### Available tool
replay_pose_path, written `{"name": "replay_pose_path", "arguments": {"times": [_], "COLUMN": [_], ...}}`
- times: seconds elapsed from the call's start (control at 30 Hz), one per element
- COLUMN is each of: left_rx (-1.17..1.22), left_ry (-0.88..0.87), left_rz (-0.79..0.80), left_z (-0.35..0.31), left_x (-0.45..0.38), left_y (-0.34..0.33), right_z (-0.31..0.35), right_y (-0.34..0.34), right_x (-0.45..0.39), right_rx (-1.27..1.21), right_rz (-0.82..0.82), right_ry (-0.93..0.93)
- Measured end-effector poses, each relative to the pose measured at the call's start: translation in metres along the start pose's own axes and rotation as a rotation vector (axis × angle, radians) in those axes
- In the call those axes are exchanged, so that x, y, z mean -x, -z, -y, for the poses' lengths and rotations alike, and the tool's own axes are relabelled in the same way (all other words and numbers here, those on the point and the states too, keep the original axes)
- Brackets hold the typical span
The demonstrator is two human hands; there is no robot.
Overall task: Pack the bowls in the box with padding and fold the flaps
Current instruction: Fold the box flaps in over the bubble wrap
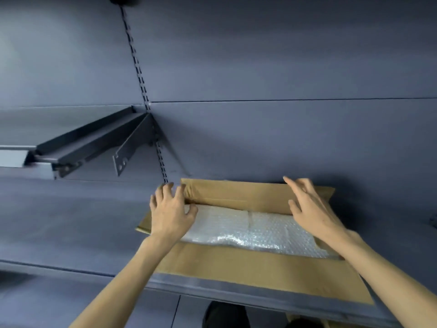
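Both hands were spread and gripped nothing, the left hand at nine o'clock and the right hand at three o'clock of the open brown cardboard box on the grey metal shelf. If the upright far flap were pushed down unevenly, it would likely crease or snag the padding. Inside lay a clear bubble-wrap sheet filling the opening; any bowls beneath it were hidden, and the near flap lay folded outward at six o'clock.
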State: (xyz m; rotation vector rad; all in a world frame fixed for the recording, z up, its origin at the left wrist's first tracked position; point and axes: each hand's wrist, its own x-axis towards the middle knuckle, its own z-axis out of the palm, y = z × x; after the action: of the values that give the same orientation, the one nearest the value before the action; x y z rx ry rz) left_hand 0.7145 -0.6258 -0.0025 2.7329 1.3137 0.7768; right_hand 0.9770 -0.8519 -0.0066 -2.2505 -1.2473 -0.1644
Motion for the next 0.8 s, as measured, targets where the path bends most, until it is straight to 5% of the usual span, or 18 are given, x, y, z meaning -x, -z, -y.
{"name": "replay_pose_path", "arguments": {"times": [0.13,0.27,0.47,0.7,0.8], "left_rx": [-0.159,0.059,0.221,0.206,0.224], "left_ry": [0.321,0.403,0.112,-0.147,-0.156], "left_rz": [0.261,0.348,-0.048,0.317,0.342], "left_z": [0.047,0.061,0.035,0.022,0.027], "left_x": [0.002,0.004,0.014,0.027,0.022], "left_y": [0.006,0.007,0.011,-0.017,-0.025], "right_z": [-0.003,-0.008,-0.015,-0.016,-0.015], "right_y": [-0.010,-0.013,-0.007,0.005,0.014], "right_x": [-0.013,-0.025,-0.035,-0.024,-0.020], "right_rx": [0.063,0.115,0.126,0.174,0.254], "right_rz": [0.032,0.077,0.107,0.046,0.016], "right_ry": [-0.031,-0.040,-0.054,0.025,0.083]}}
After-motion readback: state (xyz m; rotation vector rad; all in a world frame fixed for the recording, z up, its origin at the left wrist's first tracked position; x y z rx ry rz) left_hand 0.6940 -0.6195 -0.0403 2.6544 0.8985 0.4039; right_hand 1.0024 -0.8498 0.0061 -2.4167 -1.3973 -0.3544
